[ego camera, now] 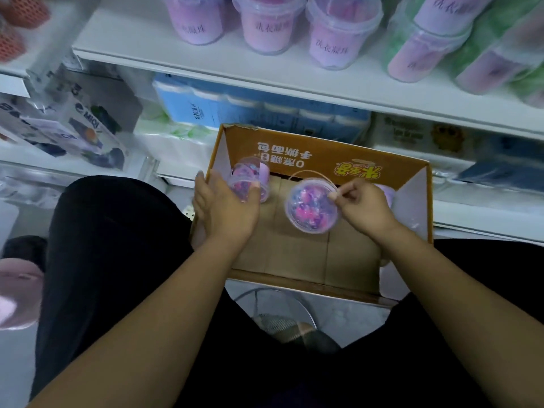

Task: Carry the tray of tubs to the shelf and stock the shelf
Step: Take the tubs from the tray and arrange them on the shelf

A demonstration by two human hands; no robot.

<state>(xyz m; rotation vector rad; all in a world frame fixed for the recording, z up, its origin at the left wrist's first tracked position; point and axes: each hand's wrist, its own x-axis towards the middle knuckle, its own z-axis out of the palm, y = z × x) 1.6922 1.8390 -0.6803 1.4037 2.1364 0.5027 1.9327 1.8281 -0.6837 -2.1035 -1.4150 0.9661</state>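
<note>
The cardboard tray [323,160] sits low before the shelf [206,69], nearly emptied. The left hand [226,207] has its grip closed around a tipped tub [250,179] at the tray's left wall. The right hand [365,201] pinches the thin handle [309,173] of a second tub [312,206]. Lift each tub upright, clear the tray wall, then set it on the shelf beside the stocked tubs [341,33], labels facing outward.

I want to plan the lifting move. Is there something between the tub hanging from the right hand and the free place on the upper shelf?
Nothing visible blocks it. The right hand holds the tub by its thin handle above the open cardboard tray. The upper shelf has bare board left of the standing tubs.
</note>
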